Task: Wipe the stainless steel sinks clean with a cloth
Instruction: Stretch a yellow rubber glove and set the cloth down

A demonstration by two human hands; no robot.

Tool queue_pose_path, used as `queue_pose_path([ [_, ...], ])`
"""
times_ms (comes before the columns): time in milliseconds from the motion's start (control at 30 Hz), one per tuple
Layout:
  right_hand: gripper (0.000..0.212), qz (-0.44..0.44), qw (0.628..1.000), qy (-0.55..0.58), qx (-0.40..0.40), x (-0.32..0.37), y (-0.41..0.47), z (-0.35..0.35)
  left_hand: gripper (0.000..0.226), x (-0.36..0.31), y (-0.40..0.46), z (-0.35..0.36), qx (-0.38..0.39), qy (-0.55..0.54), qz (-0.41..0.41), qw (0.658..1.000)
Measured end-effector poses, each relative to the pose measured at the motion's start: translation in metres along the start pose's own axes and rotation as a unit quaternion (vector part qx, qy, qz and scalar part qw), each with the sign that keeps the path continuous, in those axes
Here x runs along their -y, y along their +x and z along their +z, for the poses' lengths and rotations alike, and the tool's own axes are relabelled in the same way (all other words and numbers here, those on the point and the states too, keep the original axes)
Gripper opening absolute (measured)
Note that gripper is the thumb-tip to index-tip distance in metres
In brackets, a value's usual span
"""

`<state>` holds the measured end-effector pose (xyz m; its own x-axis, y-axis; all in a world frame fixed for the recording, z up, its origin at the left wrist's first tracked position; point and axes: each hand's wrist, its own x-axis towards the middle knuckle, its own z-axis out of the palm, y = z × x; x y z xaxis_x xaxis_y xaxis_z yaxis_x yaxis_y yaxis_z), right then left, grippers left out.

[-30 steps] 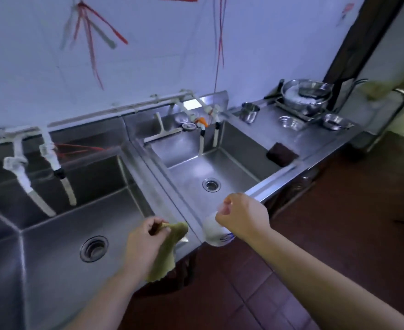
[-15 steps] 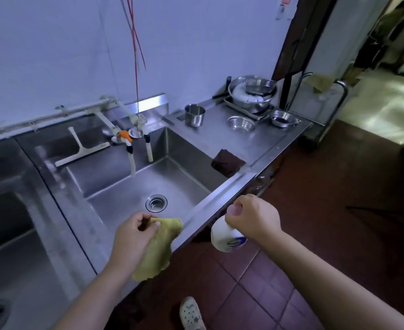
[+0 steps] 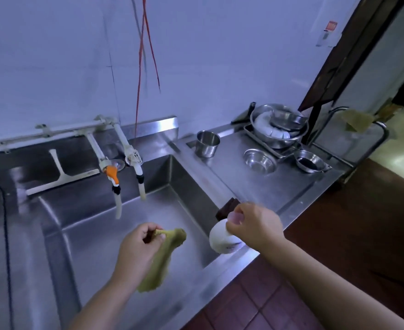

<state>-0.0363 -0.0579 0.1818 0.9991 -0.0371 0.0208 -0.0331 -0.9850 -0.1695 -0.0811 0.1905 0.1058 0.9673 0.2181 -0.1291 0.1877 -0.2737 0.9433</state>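
I see the fingers (image 3: 152,232) of my left hand (image 3: 138,248) curled tight round the top of a yellow-green cloth (image 3: 163,258), bunched in the grip, while the rest of it hangs down loose over the sink (image 3: 96,234). My right hand (image 3: 255,225) has its fingers wrapped round the neck of a white bottle (image 3: 221,239), tilted, with its round body low and just above the sink's front rim. Both hands hover above the basin, near each other but apart. The cloth touches no steel that I can make out.

Just behind my right hand a dark brown pad (image 3: 227,207) lies at the sink's right edge, partly hidden by the hand. At the back of the basin two white taps hang down from a wall pipe, one with an orange handle (image 3: 111,173). A white squeegee (image 3: 60,175) leans on the ledge to their left.

To the right of the sink, the steel table (image 3: 279,186) carries a small steel cup (image 3: 207,143), two small steel bowls, one (image 3: 259,160) beside the other (image 3: 310,160), and a large steel basin (image 3: 279,126) on a tray with white dishes inside. Red cords (image 3: 140,67) hang down the wall above the taps. The floor (image 3: 255,306) below is dark red tile.
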Motion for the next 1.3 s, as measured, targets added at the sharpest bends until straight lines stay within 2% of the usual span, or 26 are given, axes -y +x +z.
queue_pose_path([
  [133, 0.021, -0.03, 0.999, 0.028, 0.013, 0.019, 0.073, 0.005, 0.023, -0.001, 0.032, -0.004, -0.046, 0.005, -0.041, 0.998],
  [233, 0.024, -0.061, 0.996, 0.048, 0.031, 0.037, 0.13, 0.014, 0.016, -0.003, 0.05, -0.003, -0.089, -0.015, -0.102, 0.991],
  [333, 0.025, -0.088, 0.99, 0.086, 0.065, 0.06, 0.187, 0.025, 0.035, -0.005, 0.067, 0.002, -0.121, -0.021, -0.172, 0.977],
  [467, 0.02, -0.143, 0.983, 0.09, 0.078, 0.093, 0.268, 0.046, 0.056, -0.011, 0.094, 0.01, -0.156, -0.012, -0.178, 0.972],
  [533, 0.018, -0.167, 0.977, 0.1, 0.087, 0.109, 0.309, 0.059, 0.052, -0.015, 0.108, 0.015, -0.176, -0.023, -0.188, 0.966],
  [633, 0.019, -0.198, 0.97, 0.107, 0.095, 0.134, 0.362, 0.08, 0.018, -0.018, 0.127, 0.022, -0.205, 0.001, -0.186, 0.961],
  [733, 0.016, -0.211, 0.965, 0.116, 0.104, 0.156, 0.405, 0.098, 0.031, -0.013, 0.143, 0.03, -0.225, -0.009, -0.206, 0.952],
  [900, 0.017, -0.206, 0.965, 0.129, 0.104, 0.183, 0.454, 0.121, 0.034, -0.012, 0.161, 0.044, -0.244, -0.036, -0.242, 0.938],
  [1033, 0.02, -0.218, 0.967, 0.097, 0.084, 0.2, 0.475, 0.124, 0.042, -0.009, 0.171, 0.055, -0.261, -0.016, -0.24, 0.935],
  [1300, 0.018, -0.231, 0.964, 0.089, 0.099, 0.203, 0.491, 0.127, 0.032, -0.015, 0.19, 0.069, -0.242, 0.005, -0.237, 0.941],
])
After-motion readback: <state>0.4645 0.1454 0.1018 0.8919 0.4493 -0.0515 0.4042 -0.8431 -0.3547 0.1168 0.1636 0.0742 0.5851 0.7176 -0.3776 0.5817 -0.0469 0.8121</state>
